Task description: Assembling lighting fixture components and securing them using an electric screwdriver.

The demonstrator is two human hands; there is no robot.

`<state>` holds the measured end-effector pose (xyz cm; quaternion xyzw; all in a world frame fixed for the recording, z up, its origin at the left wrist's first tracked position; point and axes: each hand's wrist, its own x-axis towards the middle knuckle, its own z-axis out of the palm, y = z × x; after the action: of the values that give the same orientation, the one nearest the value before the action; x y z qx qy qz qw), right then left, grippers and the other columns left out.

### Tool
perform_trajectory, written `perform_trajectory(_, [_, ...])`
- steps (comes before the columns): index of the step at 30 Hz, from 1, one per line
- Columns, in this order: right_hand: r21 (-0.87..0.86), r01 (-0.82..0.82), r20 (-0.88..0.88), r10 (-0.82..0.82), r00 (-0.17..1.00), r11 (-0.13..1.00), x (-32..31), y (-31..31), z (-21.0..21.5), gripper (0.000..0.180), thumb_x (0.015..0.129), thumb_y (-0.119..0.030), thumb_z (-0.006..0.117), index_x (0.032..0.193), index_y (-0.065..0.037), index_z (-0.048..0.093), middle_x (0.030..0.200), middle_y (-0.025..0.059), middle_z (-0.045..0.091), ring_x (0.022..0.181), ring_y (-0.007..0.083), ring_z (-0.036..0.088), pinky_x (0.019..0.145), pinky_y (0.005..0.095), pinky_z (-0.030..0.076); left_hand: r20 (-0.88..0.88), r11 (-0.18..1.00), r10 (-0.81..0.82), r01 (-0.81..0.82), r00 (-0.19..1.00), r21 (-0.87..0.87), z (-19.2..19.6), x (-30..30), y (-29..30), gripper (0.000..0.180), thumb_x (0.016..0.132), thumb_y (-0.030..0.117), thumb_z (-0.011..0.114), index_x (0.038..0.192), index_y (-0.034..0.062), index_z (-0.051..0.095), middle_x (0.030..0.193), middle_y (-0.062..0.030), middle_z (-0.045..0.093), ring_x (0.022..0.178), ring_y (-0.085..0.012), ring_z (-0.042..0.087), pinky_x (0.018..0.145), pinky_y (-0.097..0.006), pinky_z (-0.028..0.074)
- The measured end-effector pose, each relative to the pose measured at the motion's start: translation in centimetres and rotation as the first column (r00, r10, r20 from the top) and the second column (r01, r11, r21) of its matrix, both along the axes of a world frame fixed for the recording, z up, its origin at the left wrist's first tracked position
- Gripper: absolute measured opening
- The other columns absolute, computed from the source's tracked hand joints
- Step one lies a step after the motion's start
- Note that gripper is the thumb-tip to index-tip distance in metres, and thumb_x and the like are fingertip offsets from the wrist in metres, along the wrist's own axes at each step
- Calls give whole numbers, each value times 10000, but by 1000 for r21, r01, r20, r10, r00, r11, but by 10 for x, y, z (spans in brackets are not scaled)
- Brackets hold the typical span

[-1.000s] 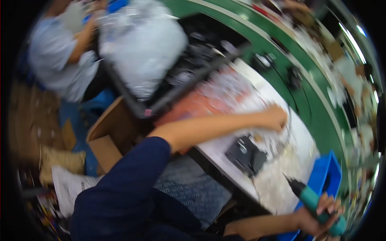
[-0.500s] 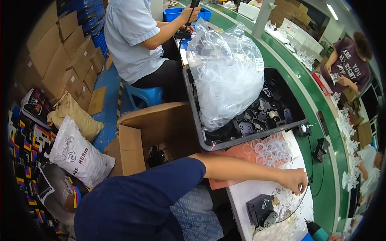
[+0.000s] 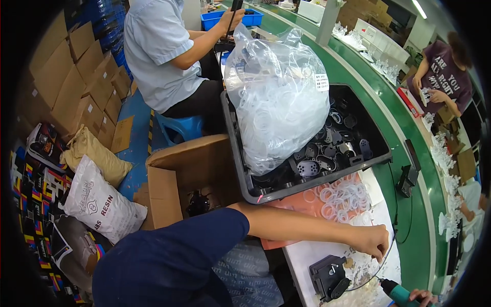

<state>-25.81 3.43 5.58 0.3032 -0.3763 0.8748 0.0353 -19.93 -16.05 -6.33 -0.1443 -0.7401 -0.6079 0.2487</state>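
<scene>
My left hand (image 3: 372, 241) is closed over the right part of the white table (image 3: 302, 258), fingertips pinched and pointing down; what they hold, if anything, is hidden. Small loose metal-looking bits (image 3: 353, 256) lie beneath and beside it. A black cable (image 3: 376, 271) runs close to its fingertips. Nearer to me stands a black fixture (image 3: 327, 273) with a dark oval part (image 3: 339, 288) at its front. At the lower right, my right hand (image 3: 422, 297) is wrapped around a green and black power screwdriver (image 3: 398, 292), its bit pointing left toward the fixture.
Clear plastic rings (image 3: 345, 197) lie on an orange sheet (image 3: 302, 206). Beyond, a black crate (image 3: 307, 190) holds dark plastic parts and a big clear bag (image 3: 279, 107) of rings. An open carton (image 3: 163, 194) stands left. A green conveyor (image 3: 365, 105) curves past; co-workers sit and stand around.
My left hand has turned its fingertips downward and shifted slightly lower. The power screwdriver has come further into view, moving left and up with my right hand. The whole view has shifted slightly.
</scene>
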Motion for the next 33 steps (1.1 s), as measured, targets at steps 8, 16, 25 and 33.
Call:
perform_trajectory(8, [25,-26,-18,26,999,999,5,2,3,191,802,-63,600,965,-82,503,756,84,547,673,171,541,521,261,408,-180,949,122,-167,976,-266,-21,-13,0,153,636,37,707,784,-5,704,657,-155,640,584,-211,618,532,-328,456])
perform_trajectory(16, [89,-11,-65,17,998,996,7,1,-1,156,819,-92,588,939,-70,492,752,75,546,673,170,543,520,254,408,190,994,55,-35,980,-108,2,4,0,156,586,51,760,704,-20,688,567,-110,626,517,-193,622,487,-290,468])
perform_trajectory(25, [97,-20,-40,24,999,995,15,-9,0,144,817,-91,568,928,-50,484,725,69,546,613,164,535,520,242,405,97,990,134,-130,986,-52,-15,-6,3,110,592,20,738,695,-8,709,605,-108,660,527,-156,637,482,-275,481])
perform_trajectory(33, [97,-2,-29,4,1000,995,15,0,-3,157,817,-91,564,937,-34,482,733,67,551,611,157,530,525,240,399,116,998,57,-52,992,-44,-4,4,9,113,657,65,743,668,-32,684,574,-102,643,493,-142,620,465,-265,475])
